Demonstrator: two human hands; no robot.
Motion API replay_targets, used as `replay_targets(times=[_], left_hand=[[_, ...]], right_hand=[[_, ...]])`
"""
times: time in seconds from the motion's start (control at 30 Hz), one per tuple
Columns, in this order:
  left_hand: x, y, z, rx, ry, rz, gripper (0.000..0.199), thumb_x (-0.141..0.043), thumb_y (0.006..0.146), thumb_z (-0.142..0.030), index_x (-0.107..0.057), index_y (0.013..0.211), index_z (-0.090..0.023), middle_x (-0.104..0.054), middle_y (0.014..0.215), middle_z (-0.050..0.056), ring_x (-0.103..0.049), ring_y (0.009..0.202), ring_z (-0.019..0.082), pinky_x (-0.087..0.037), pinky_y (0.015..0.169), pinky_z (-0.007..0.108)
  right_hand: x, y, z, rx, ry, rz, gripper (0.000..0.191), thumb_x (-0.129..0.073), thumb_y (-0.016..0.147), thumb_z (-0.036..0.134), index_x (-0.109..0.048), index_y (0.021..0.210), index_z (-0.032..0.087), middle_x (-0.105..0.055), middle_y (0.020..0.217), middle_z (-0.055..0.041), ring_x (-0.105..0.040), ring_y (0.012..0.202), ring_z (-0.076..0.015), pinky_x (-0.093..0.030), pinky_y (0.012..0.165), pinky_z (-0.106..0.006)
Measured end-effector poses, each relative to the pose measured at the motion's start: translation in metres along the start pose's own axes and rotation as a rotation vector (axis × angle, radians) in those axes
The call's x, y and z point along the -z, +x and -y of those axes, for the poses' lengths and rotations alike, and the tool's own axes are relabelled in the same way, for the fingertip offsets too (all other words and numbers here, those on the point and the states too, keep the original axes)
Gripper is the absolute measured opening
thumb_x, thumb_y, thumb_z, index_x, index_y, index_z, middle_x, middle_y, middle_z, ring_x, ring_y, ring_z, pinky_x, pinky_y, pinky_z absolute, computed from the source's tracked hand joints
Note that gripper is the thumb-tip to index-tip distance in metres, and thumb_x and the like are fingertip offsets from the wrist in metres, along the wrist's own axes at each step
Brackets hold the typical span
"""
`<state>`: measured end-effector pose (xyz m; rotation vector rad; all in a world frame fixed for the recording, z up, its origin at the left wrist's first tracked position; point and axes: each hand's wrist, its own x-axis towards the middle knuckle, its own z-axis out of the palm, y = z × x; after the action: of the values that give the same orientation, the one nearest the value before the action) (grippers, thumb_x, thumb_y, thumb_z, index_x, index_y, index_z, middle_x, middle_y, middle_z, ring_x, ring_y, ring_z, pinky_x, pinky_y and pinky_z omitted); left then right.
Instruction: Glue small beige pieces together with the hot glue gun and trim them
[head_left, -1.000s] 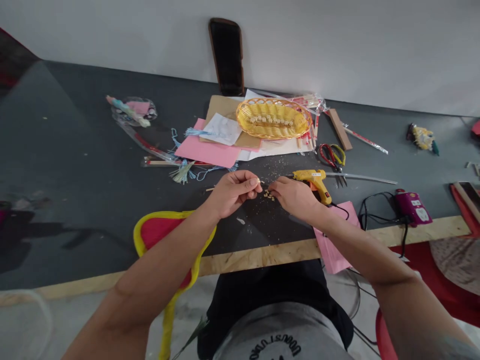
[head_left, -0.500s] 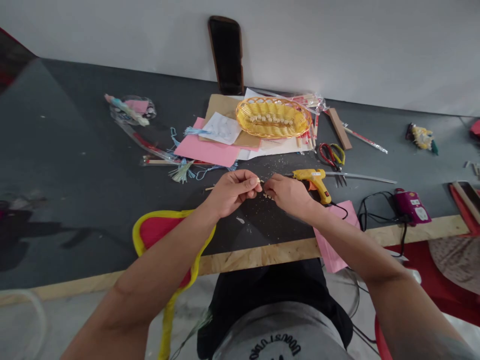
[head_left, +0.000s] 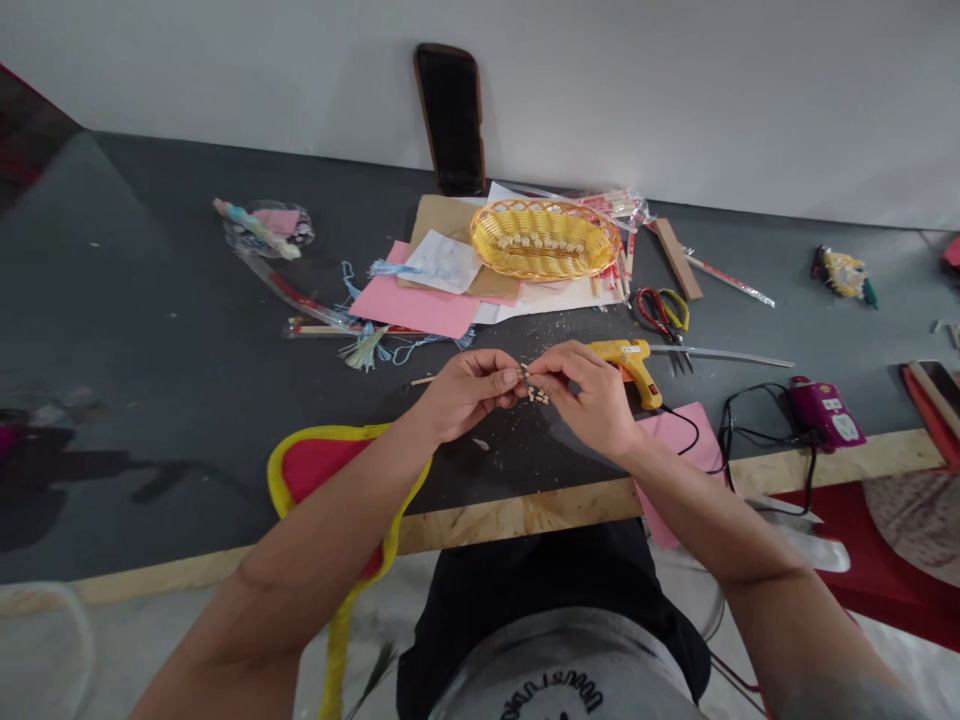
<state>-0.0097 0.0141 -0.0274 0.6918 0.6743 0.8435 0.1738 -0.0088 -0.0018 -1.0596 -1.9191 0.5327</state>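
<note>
My left hand pinches a small pale piece between thumb and fingertips, over the dark tabletop. Close on its right, my right hand has its fingertips pressed together at the same small piece; whether it grips that piece or another one is too small to tell. Several pale bits lie on the table just below the fingertips, with crumbs scattered around. A yellow glue gun lies right beside my right hand, its nozzle hidden behind the hand.
Behind the hands, a yellow basket with small pale pieces stands on papers. Red-and-yellow pliers, a wooden block and a purple box with cables are on the right. A phone leans on the wall; tassels lie left.
My right hand has opened its posture slightly and shifted a little right and down, now covering the glue gun's nozzle. My left hand stays nearly in place. The view has shifted slightly.
</note>
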Motion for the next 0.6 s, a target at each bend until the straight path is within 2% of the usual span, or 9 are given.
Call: replay_targets(times=[0.2, 0.6], left_hand=[[0.0005, -0.0004, 0.0007, 0.002, -0.008, 0.010, 0.033, -0.093, 0.059, -0.031, -0.069, 0.067, -0.011, -0.070, 0.060, 0.003, -0.058, 0.050, 0.007, -0.046, 0.051, 0.016], [0.0012, 0.0001, 0.0016, -0.017, 0.053, 0.021, 0.035, -0.094, 0.057, -0.034, -0.069, 0.065, -0.011, -0.069, 0.058, 0.003, -0.058, 0.050, 0.007, -0.044, 0.050, 0.016]], right_hand=[[-0.0023, -0.0014, 0.0015, 0.023, -0.008, -0.014, 0.012, -0.062, 0.094, 0.020, -0.073, 0.090, 0.022, -0.072, 0.089, -0.0040, -0.068, 0.084, -0.0157, -0.057, 0.077, -0.030], [-0.0041, -0.0031, -0.0037, 0.021, 0.003, -0.008, 0.012, -0.063, 0.092, 0.018, -0.074, 0.088, 0.021, -0.073, 0.088, -0.0041, -0.068, 0.082, -0.0145, -0.057, 0.076, -0.028]])
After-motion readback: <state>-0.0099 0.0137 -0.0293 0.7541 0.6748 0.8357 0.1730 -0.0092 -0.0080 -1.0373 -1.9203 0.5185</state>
